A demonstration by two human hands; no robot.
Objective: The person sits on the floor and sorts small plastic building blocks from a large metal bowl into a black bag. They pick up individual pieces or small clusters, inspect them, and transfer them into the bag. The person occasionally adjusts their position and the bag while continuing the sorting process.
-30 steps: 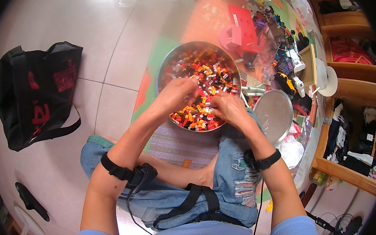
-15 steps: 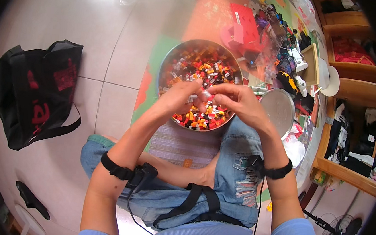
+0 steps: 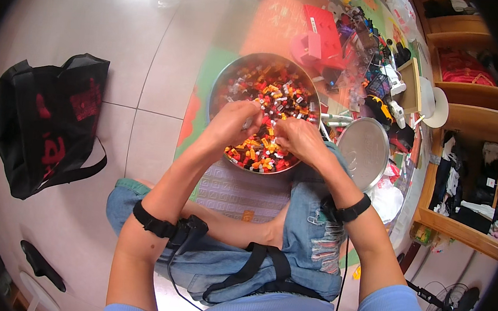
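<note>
A round metal basin (image 3: 214, 87) in front of my crossed legs holds a heap of small toy building bricks (image 3: 278, 96) in red, orange, yellow, black and white. Over its left half is my left hand (image 3: 234, 123), its fingers curled inward; a pale bit shows at them, too small to name. My right hand (image 3: 299, 137) is above the right half, with its fingertips bent down close to the bricks and drawn together. Whatever those fingertips hold, if anything, is hidden.
Right of the basin leans a round metal lid (image 3: 364, 154). Beyond it lie a red box (image 3: 326, 36), a yellow toy car (image 3: 378, 109) and heaped toys. A black bag (image 3: 50, 120) stands on the tiles at left. Wooden shelves (image 3: 471, 116) line the right; a fan (image 3: 449, 306) is at lower right.
My hands were together over the basin with a small pale piece between them. They have now parted, and my right hand has moved lower, toward the bricks.
</note>
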